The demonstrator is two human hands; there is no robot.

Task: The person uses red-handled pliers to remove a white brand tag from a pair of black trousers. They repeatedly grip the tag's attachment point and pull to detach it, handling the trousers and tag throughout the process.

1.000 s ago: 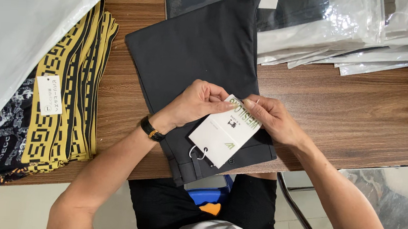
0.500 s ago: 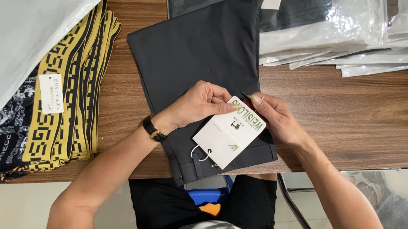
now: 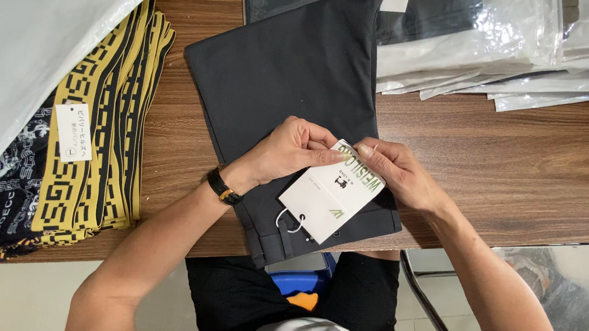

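A folded dark garment point(image 3: 293, 95) lies flat across the surface point(image 3: 518, 169), its lower end overhanging the near edge, so its white hang tag point(image 3: 327, 199) rests on cloth. The left hand point(image 3: 289, 147) and right hand point(image 3: 395, 173) meet over the tag's upper end, wrists low, fingers pinched closed on that end. Folded yellow-and-black fabric point(image 3: 102, 122) sits toward the left edge, bagged garments point(image 3: 500, 48) at the far right.

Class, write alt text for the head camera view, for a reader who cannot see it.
Both hands, left hand and right hand, pinch a white hang tag over folded dark trousers on a wooden table. Yellow-and-black patterned fabric lies left; clear-bagged garments are stacked upper right.
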